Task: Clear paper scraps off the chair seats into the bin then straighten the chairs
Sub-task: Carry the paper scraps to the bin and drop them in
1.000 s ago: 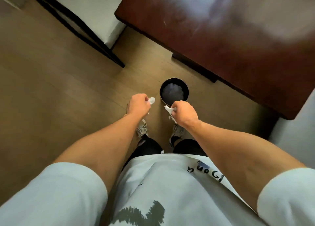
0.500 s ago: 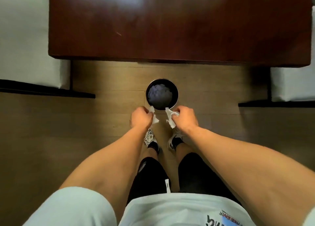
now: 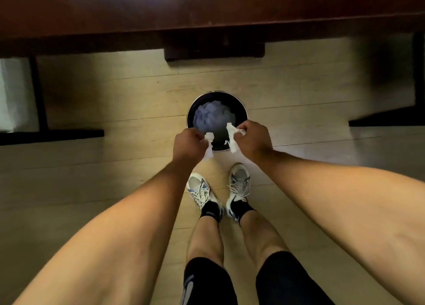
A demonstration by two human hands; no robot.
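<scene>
A small round black bin [image 3: 241, 108] stands on the wood floor in front of my feet, with crumpled pale paper inside. My left hand [image 3: 187, 143] pinches a white paper scrap [image 3: 208, 141] at the bin's near left rim. My right hand [image 3: 253, 139] pinches another white scrap [image 3: 232, 136] that dangles over the bin's near right rim. One chair with a pale seat [image 3: 16, 93] and black frame is at the left edge. Part of a second chair's dark frame [image 3: 386, 120] shows at the right.
A dark red-brown table [image 3: 207, 5] spans the top of the view, its dark base foot [image 3: 213, 51] just beyond the bin. My two sneakers [image 3: 220, 189] stand close behind the bin. Light wood floor stretches left and right between the chairs.
Both hands have moved forward with their scraps from just short of the bin to over its near rim. The view has tipped further down toward the floor.
</scene>
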